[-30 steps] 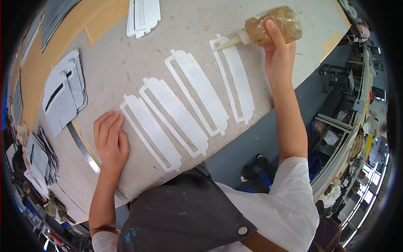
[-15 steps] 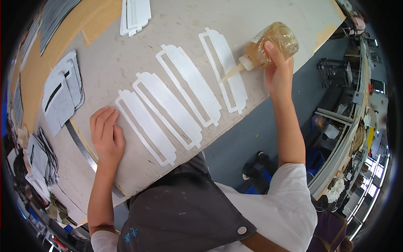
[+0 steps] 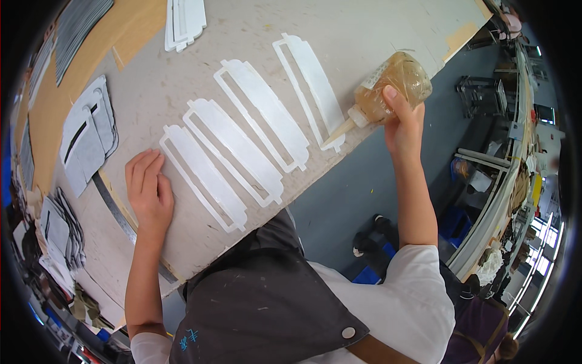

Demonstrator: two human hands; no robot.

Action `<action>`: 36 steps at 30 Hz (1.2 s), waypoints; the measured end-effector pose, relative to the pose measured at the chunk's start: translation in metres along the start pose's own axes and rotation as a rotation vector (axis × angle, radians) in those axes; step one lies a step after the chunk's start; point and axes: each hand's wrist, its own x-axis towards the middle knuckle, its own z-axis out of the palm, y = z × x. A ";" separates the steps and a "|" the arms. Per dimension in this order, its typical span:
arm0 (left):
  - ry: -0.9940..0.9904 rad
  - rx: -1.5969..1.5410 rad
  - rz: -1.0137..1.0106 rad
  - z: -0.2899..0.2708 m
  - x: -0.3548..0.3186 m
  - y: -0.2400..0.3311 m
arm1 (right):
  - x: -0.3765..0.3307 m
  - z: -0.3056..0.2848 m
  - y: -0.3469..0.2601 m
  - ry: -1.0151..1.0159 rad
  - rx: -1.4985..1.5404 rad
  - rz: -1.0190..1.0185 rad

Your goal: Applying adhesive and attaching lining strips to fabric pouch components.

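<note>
Right hand [image 3: 405,124] wrapped around glue bottle [image 3: 393,87], nozzle tip touching near end of white strip [image 3: 310,85] just left of hand. Left hand [image 3: 149,191] spread flat, pressing surface [image 3: 182,73] beside leftmost strip [image 3: 203,177]. Bottle likely soft, squeezable, light; best gripped mid-body. Strips look thin, floppy.

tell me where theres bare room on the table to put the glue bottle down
Bare tabletop lies beyond the four white cut-out strips, right of the white stack. A smaller patch sits between the left hand and the grey pieces. The near edge is crowded with strips, and the far-left rim with piles.
</note>
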 end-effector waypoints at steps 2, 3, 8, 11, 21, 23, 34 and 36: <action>0.000 0.000 -0.001 0.000 0.000 -0.001 | -0.003 -0.001 -0.002 0.018 -0.007 -0.003; 0.000 0.001 -0.003 0.000 0.000 -0.001 | -0.004 -0.001 -0.003 0.033 -0.015 -0.006; 0.005 -0.002 -0.005 0.001 -0.001 -0.001 | -0.003 -0.013 -0.005 0.094 -0.040 -0.030; 0.002 0.004 -0.005 0.001 -0.001 -0.001 | -0.006 -0.011 -0.001 0.055 -0.038 -0.038; -0.030 0.017 -0.028 -0.002 0.001 0.003 | 0.061 0.007 -0.002 0.023 0.233 -0.187; -0.037 0.022 -0.030 -0.003 0.001 0.004 | 0.079 0.013 -0.002 0.018 0.217 -0.276; -0.057 0.007 -0.049 -0.004 -0.001 0.004 | 0.113 0.022 0.013 0.022 0.098 -0.289; -0.055 0.005 -0.045 -0.004 -0.002 0.003 | 0.111 0.021 0.013 0.038 0.086 -0.290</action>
